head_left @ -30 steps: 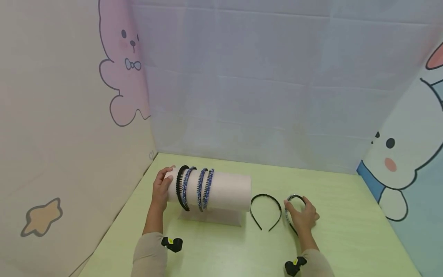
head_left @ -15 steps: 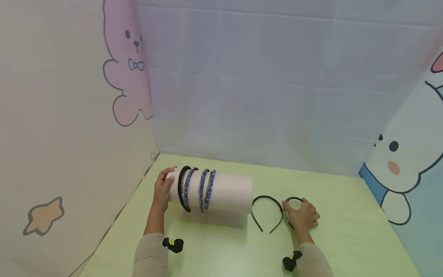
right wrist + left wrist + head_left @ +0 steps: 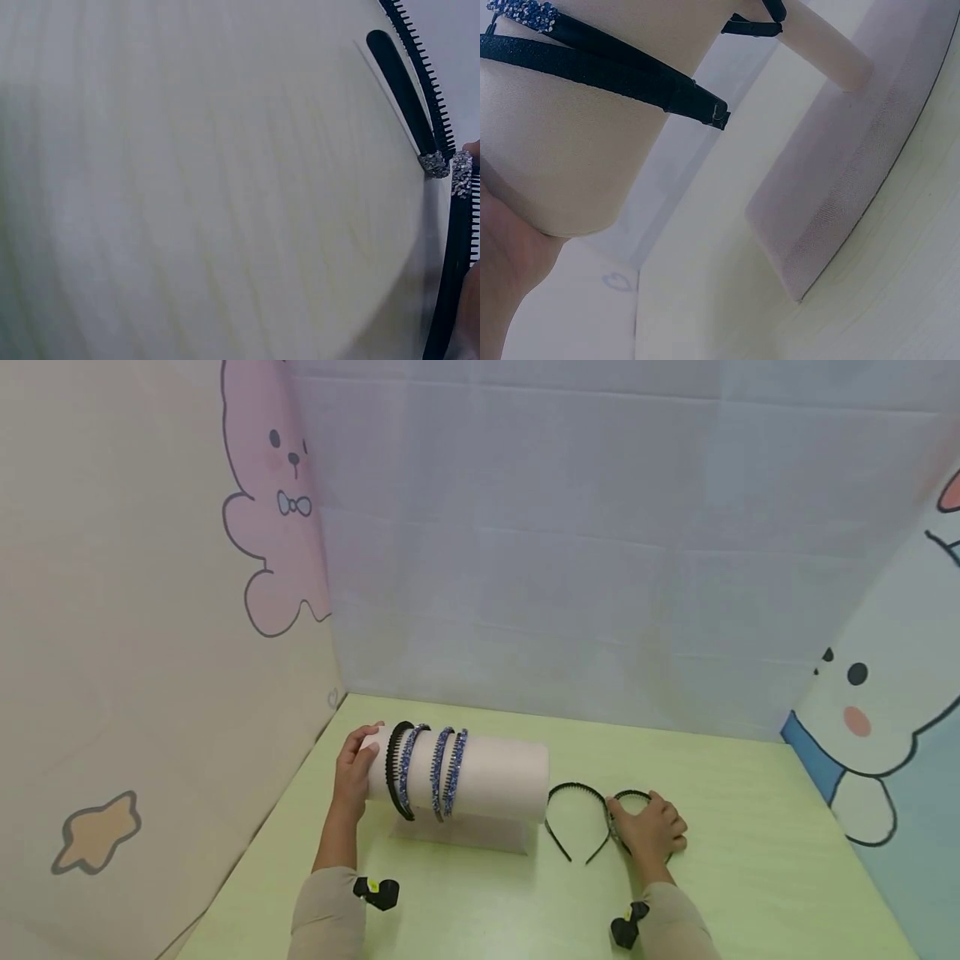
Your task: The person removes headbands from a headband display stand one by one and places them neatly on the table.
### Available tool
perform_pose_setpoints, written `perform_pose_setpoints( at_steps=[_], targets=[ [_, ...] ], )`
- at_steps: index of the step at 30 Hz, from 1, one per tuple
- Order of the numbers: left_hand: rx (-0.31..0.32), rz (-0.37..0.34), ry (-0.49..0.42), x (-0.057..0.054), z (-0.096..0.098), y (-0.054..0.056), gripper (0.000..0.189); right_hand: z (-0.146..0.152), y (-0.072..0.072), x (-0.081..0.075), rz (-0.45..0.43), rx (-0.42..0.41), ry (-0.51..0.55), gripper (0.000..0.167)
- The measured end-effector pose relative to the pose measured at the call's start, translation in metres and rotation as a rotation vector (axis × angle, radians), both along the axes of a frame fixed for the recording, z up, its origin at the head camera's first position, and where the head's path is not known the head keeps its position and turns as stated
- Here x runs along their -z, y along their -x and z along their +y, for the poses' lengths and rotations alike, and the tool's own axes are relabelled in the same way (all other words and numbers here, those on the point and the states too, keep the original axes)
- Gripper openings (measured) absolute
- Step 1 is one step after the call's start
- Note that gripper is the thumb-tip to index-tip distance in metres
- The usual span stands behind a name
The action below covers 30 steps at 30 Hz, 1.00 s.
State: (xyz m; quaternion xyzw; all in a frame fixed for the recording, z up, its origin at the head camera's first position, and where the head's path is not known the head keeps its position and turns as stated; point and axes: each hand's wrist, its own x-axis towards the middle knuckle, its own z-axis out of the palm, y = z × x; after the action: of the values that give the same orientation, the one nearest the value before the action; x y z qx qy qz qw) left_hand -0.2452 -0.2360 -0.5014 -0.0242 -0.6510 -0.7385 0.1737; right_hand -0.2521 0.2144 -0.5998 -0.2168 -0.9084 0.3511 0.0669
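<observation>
My left hand point(image 3: 352, 774) grips the left end of a white display cylinder point(image 3: 502, 774), also seen up close in the left wrist view. Around the cylinder sit a black toothed headband point(image 3: 393, 770) and several headbands with blue glitter, one of them a glittery headband point(image 3: 453, 772) nearest the middle. On the table to the right, my right hand point(image 3: 649, 828) holds a black headband point(image 3: 448, 262) with silver glitter, its far side partly hidden by the hand. Left of it lies another black headband point(image 3: 576, 785), its ends toward me; the two touch or nearly touch.
A flat pale base point(image 3: 465, 832) carries the cylinder above the pale green table point(image 3: 480, 910). A pale cloth wall point(image 3: 562, 568) stands behind, and printed side walls rise at left and right.
My right hand has slid the held headband left, closing the gap to the headband beside it. My left hand keeps its grip on the cylinder.
</observation>
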Motion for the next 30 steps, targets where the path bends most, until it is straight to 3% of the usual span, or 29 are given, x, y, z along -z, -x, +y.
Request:
perform_pose_setpoints(
  at_steps=[3,17,30],
  targets=[
    [-0.003,0.012,-0.006,0.0041,0.0002,0.0020,0.024,0.0002,0.0006,-0.0004,-0.017,0.003,-0.003,0.093],
    [0.006,0.052,0.009,0.0010,0.0011,0.0039,0.026,-0.0003,0.0000,0.0033,-0.036,0.018,-0.016,0.089],
    [0.011,0.018,0.003,0.0040,-0.0025,0.0034,0.026,0.0030,0.0036,-0.0009,-0.037,0.027,0.012,0.090]
  ],
)
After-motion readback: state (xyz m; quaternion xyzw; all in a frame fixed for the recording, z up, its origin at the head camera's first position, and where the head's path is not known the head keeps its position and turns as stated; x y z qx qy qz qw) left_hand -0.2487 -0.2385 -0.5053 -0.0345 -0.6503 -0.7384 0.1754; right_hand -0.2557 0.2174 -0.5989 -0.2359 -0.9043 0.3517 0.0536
